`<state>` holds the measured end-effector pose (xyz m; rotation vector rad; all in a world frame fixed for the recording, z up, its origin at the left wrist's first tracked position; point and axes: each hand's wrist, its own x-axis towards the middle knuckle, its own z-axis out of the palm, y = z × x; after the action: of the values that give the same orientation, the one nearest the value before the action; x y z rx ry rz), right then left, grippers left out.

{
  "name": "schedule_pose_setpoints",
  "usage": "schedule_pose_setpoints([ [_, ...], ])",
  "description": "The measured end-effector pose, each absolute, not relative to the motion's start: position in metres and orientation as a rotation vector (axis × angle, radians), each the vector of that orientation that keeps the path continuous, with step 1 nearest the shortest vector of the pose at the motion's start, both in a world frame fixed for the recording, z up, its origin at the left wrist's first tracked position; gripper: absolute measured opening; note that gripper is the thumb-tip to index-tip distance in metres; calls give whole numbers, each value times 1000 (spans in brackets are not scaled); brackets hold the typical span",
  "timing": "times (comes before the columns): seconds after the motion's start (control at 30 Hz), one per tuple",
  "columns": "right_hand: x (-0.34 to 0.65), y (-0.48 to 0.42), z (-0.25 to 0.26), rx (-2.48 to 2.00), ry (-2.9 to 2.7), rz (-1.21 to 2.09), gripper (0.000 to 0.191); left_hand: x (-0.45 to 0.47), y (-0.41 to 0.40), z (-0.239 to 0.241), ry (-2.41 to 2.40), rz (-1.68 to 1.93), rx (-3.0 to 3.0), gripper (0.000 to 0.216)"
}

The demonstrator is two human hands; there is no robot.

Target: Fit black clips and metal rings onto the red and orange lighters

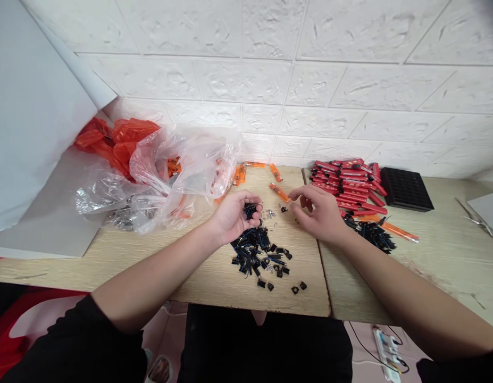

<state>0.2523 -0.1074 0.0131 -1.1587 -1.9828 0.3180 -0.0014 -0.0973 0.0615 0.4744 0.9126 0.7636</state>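
Observation:
My left hand (239,217) is cupped, palm up, around several small black parts (252,210), its fingers curled over them. Beneath it on the table lies a loose pile of small black parts with blue wires (252,247). To the right, my right hand (317,211) hovers palm down, thumb and fingers apart, with nothing visible in them. Close to its fingertips lies an orange lighter-like piece (278,192). Between the hands are tiny silvery bits (270,214) and a small black piece (284,209).
Clear plastic bags (182,159) with orange pieces stand at left, beside a red bag (118,141). At right are stacked red lighter-like pieces (348,183), a black tray (406,188) and another black-part pile (376,235). Behind is a white brick-patterned wall (262,80).

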Motion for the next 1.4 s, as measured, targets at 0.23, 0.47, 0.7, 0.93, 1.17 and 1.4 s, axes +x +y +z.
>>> schedule_pose_setpoints([
  [0.23,249,-107,9,-1077,-2187,310,12,-1,-97,59,922,797,462,10],
  [0.47,249,-105,7,-1074,-2220,357,9,-1,-97,59,914,798,456,9],
  [0.7,233,-122,29,-945,-1994,329,5,1,-103,61,858,661,515,16],
  [0.93,212,-135,32,-722,-2041,420,18,6,-111,57,714,464,635,26],
  [1.17,228,-131,29,-914,-2020,394,14,-1,-103,61,776,563,562,21],
  [1.4,243,-128,10,-1141,-2066,333,18,-16,-82,62,870,876,476,25],
])
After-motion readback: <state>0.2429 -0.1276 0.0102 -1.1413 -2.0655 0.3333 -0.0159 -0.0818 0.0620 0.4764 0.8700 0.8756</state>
